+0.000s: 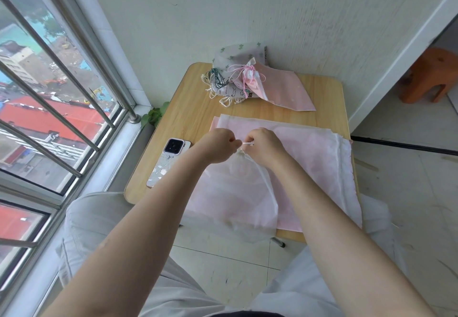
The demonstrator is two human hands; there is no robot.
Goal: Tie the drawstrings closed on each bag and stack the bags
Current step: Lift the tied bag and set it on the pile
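Both hands, left hand (218,146) and right hand (265,146), pinch the drawstring (247,144) over the gathered translucent bag (238,192); tied bags (235,81) lie at twelve o'clock.

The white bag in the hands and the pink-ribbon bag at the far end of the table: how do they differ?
The white bag has its neck gathered while the left hand and right hand pinch its drawstring; the pink-ribbon bag is touched by no hand. The white bag lies near the person on flat pink sheets; the pink-ribbon bag rests on a pile of tied bags. Both are cinched at the neck.
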